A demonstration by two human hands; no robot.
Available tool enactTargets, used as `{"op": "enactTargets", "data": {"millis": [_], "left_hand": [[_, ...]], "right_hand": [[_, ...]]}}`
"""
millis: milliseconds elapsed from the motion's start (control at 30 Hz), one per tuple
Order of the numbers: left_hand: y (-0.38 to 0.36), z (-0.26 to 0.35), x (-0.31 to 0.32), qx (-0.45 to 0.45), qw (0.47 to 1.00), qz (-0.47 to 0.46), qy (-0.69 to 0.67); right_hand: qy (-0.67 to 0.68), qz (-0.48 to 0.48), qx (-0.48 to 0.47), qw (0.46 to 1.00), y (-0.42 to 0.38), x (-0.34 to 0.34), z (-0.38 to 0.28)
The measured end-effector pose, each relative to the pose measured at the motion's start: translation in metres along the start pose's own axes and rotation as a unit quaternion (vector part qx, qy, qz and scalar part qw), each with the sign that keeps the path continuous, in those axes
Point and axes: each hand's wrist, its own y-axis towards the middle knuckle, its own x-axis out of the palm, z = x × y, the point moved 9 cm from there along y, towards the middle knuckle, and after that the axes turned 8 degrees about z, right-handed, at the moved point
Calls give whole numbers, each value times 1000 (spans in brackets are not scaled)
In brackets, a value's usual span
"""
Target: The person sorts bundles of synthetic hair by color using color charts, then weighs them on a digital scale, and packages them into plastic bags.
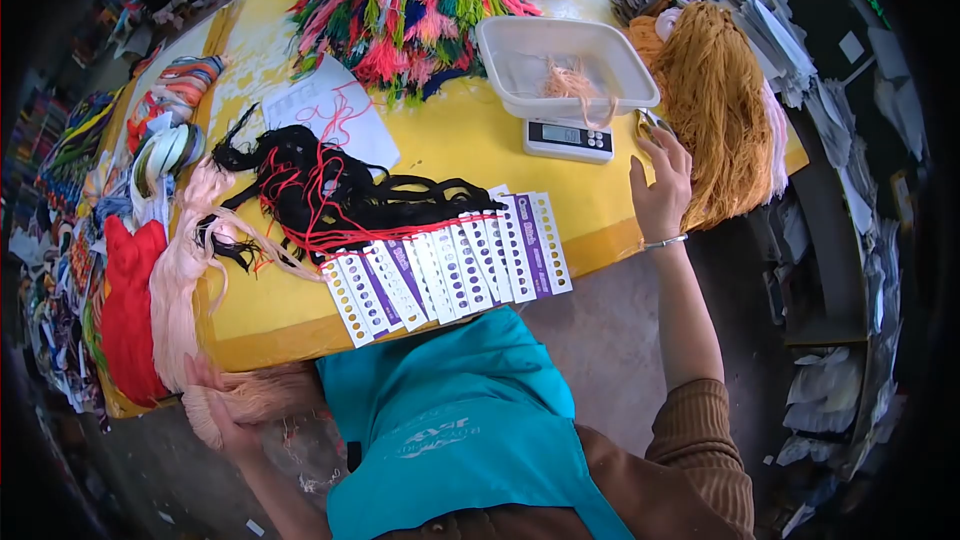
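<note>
Orange yarn hank (712, 110) at far right of yellow table (470, 140), just right of scale (568, 138). Looks soft, light, tangle-prone; best gathered mid-bundle. Right hand (660, 185) open, fingers touching hank edge, nothing gripped. Left hand (225, 410) at near table edge, fingers closed round pale peach yarn (265, 395).

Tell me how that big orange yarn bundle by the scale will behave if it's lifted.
The orange yarn bundle is loose strands draped over the table edge, so it would probably sag and flop. It looks light for its bulk. Strands may snag or trail, since the right hand sits right against it.
</note>
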Motion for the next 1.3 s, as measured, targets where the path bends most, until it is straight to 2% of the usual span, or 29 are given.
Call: {"op": "enactTargets", "data": {"millis": [67,100,167,200,267,400,467,733,767,867,900,933,967,1000,1033,1067,1100,1133,1167,1233,1267,1300], "left_hand": [[-3,-4,17,-89,987,-71,-112],[0,-6,12,-88,987,-71,-113],[-8,-19,27,-203,931,-204,-226],[-8,-24,25,-203,931,-202,-226],[-16,-27,44,-245,885,-267,-293],[-21,-28,56,-279,879,-213,-324],[-22,-27,63,-293,860,-214,-358],[-27,-26,87,-312,846,-246,-355],[-27,-27,89,-315,848,-247,-348],[-28,-25,100,-305,858,-264,-320],[-30,-23,107,-301,865,-267,-300],[-31,-21,115,-298,873,-267,-279],[-32,-21,121,-308,866,-267,-290],[-33,-21,126,-318,858,-267,-301],[-34,-21,130,-328,854,-263,-308],[-36,-21,135,-336,847,-263,-316],[-38,-19,138,-344,841,-261,-325],[-39,-18,142,-352,833,-263,-336],[-40,-18,145,-350,827,-272,-345],[-44,-22,147,-361,825,-258,-350],[-46,-24,148,-374,818,-253,-356],[-48,-21,150,-369,807,-264,-378]], "right_hand": [[-4,4,-9,1000,4,3,-5],[-8,7,-17,1000,6,5,-8],[-5,4,-28,1000,9,12,-12],[-4,0,-38,999,11,16,-15],[-9,-9,-46,999,13,24,-18],[-37,-40,-64,996,14,43,-22],[-49,-50,-72,995,15,53,-24],[-82,-36,-108,990,24,75,-38],[-58,2,-110,992,29,66,-47],[43,24,-90,995,41,53,-85],[155,-33,2,987,42,62,-89],[263,-96,95,955,37,77,-98],[439,-141,176,870,27,94,-116],[527,-191,230,796,21,101,-149],[601,-236,284,709,15,98,-189],[613,-295,342,648,2,97,-224],[649,-353,354,574,-10,99,-260],[629,-414,337,565,-20,97,-293],[616,-472,337,533,-30,92,-322],[580,-549,284,530,-46,84,-370],[589,-579,237,512,-57,86,-390],[595,-600,239,478,-64,82,-403]]}}
